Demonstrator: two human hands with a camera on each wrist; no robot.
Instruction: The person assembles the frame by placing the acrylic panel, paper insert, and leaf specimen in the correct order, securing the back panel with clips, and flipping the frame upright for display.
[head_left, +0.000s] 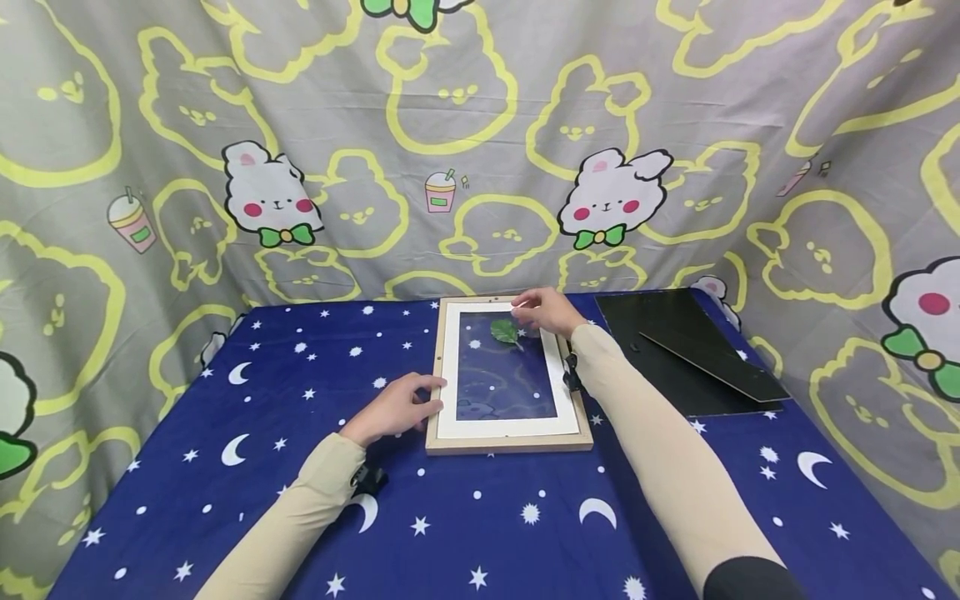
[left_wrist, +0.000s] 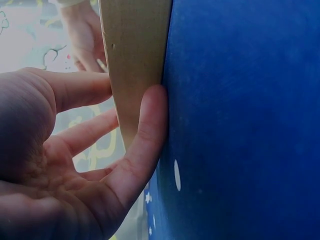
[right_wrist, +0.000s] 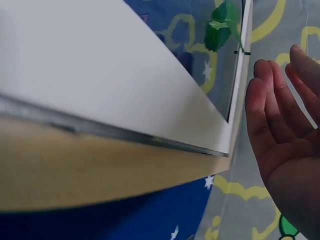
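A light wooden picture frame (head_left: 508,446) lies on the table with a white mat (head_left: 448,375) around a clear pane (head_left: 502,383). A green leaf (head_left: 503,332) with a thin stem rests in the upper part of the pane's opening. My left hand (head_left: 393,407) holds the left side of the frame, one digit along the outer wooden side (left_wrist: 135,60) and other fingers reaching over the rim. Above the upper right corner of the frame hovers my right hand (head_left: 551,312), its fingers (right_wrist: 285,100) loosely bent, with nothing visible between them.
Black boards (head_left: 675,342) lie on the table right of the frame, a narrower black piece (head_left: 720,367) slanting on top. A dark blue cloth (head_left: 315,450) with stars and moons covers the table. A patterned grey curtain (head_left: 480,175) hangs behind and at both sides.
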